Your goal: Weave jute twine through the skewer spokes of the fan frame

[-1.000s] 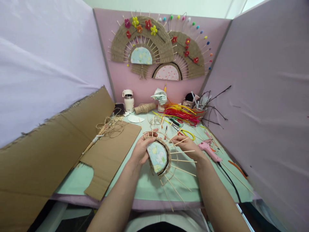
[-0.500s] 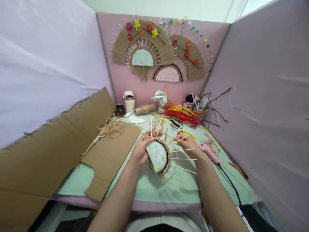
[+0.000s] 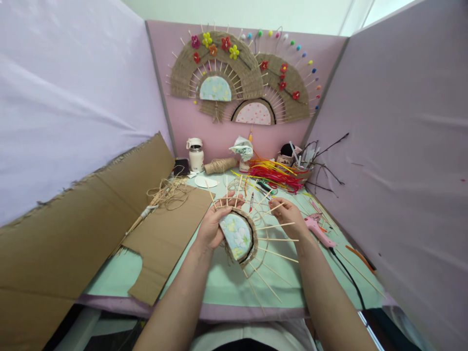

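Soft, even daylight, bright upper right; faint shadows, wide-angle edge stretching.

So the bench (image 3: 256, 287) is wearing a mint-green cover with a lilac edge hanging at the front. Pale lilac fabric walls are boxing it in left (image 3: 80, 87) and right (image 3: 395, 126), a pink panel (image 3: 204, 131) is standing at the back, and bright light is coming in top right.
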Motion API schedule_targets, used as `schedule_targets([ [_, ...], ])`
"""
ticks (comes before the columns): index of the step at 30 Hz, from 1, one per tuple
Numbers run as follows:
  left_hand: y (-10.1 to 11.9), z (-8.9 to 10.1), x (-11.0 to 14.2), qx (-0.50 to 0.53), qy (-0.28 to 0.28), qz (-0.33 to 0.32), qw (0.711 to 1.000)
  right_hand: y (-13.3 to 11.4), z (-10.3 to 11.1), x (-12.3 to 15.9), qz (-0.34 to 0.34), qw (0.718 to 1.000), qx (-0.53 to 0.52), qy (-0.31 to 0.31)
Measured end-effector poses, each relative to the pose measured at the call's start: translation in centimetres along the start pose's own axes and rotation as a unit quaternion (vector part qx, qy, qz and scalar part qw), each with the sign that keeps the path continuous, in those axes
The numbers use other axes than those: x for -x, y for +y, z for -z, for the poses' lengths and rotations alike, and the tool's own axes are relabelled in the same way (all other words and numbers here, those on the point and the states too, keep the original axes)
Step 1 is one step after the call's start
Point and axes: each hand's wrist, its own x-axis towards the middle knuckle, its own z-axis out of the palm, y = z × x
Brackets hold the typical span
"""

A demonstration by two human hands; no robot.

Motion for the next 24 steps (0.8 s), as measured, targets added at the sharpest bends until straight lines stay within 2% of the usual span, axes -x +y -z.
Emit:
schedule_targets([
  [4,-0.1,0.1,0.1,-0.008,-0.012,-0.001,1.000,-0.5,0.0,-0.1,-0.014,0.993,-0.120,0.018],
  [9,-0.2,-0.2,0.2,-0.022,-0.026,0.017,0.999,-1.8,0.3,0.1,-0.009,0.977,-0.214,0.021],
  [16,-0.3,-0.2,0.3,-0.046,-0.046,0.056,0.996,-2.5,0.7,0.7,0.037,0.967,-0.250,0.006],
  [24,-0.3,0.0,0.1,-0.035,-0.030,0.037,0.998,-2.8,0.7,0.8,0.051,0.961,-0.272,-0.016],
])
